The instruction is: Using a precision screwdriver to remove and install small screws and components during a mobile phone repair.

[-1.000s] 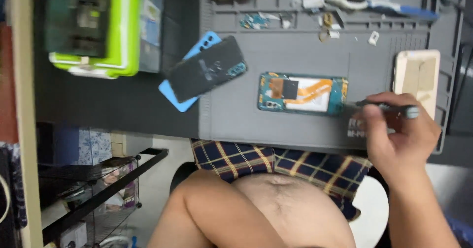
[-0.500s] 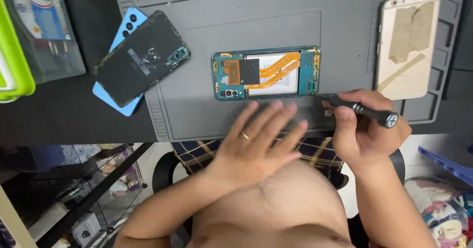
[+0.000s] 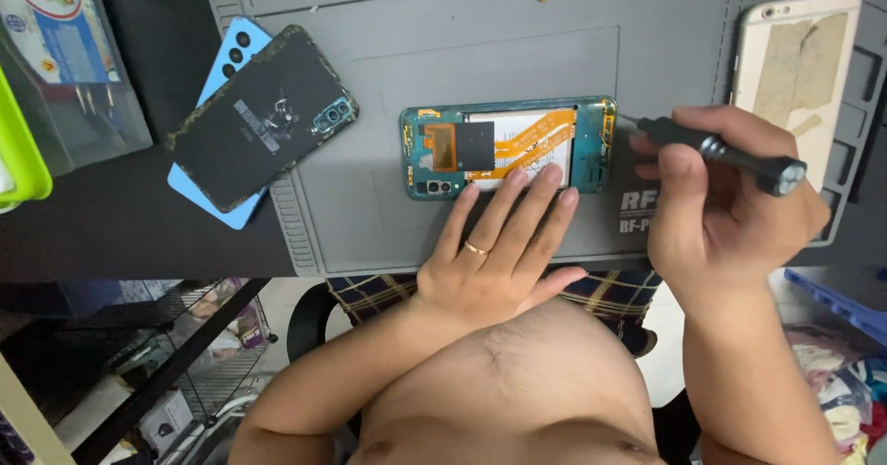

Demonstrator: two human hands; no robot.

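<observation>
Left hand (image 3: 494, 262) lies flat, fingertips on the opened phone (image 3: 508, 146) lying crosswise; right hand (image 3: 721, 206) grips a screwdriver (image 3: 716, 151) tipped at its right end.

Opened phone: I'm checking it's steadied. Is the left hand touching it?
Touching. The head view shows the left hand with fingertips pressed on the opened phone along its near edge.

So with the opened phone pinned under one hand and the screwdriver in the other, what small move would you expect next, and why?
Probably a small nudge of the screwdriver tip onto a screw at the opened phone's right edge. The right hand holds its tip just at that edge, not clearly seated, while the left hand fingertips press the phone's lower edge flat on the grey mat, steadying it.
</observation>
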